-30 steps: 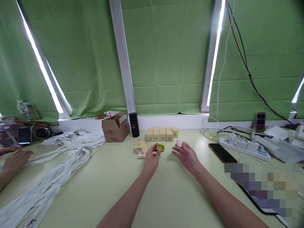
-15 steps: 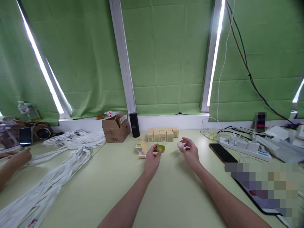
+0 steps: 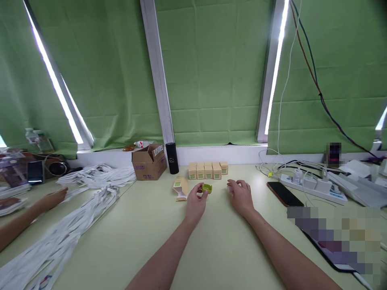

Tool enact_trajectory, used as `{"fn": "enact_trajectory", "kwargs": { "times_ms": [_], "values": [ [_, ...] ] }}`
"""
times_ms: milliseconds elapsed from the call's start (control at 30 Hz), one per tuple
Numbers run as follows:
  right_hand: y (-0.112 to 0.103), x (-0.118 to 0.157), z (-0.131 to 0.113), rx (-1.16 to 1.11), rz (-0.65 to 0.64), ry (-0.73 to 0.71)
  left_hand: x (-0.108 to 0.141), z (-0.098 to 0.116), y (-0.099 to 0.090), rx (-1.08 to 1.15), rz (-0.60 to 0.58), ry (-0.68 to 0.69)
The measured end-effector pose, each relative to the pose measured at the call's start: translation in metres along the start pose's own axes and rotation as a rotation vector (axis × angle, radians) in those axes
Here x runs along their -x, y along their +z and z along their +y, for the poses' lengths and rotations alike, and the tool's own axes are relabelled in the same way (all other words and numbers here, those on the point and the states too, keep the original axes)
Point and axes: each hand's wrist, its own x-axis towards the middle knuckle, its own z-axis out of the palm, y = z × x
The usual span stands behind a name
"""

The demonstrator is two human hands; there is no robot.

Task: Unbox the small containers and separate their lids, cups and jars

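Note:
In my left hand, thumb and fingers pinch a small green open-topped square case, held above the table. My right hand is low over the table to its right, palm down, with fingers curled round a small whitish round object that they mostly hide. Just left of my left hand lies an opened kraft paper box with a green label, its flap folded out. Several small closed kraft boxes with green labels stand in a row beyond both hands.
A cardboard carton and a black cylinder stand at the back. White straps spread over the left side, where another person's hand reaches in. A phone, a power strip and cables lie on the right.
My right hand has turned palm down and lowered toward the table with the white object, now mostly covered. My left hand keeps the green case nearly still. The other person's hand has moved right.

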Motion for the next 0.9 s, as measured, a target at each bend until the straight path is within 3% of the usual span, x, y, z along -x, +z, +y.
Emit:
{"fn": "enact_trajectory", "kwargs": {
  "times_ms": [233, 533, 900],
  "values": [
    [0.0, 0.001, -0.001, 0.081, -0.032, -0.035, 0.0, 0.0, 0.0, 0.028, -0.013, 0.003],
    [-0.012, 0.005, -0.013, 0.134, 0.038, -0.057, 0.002, 0.003, -0.001, 0.027, -0.007, 0.009],
    [-0.019, 0.028, -0.076, -0.076, -0.257, -0.215, 0.002, 0.013, -0.002, 0.135, -0.077, 0.032]
  ]
}}
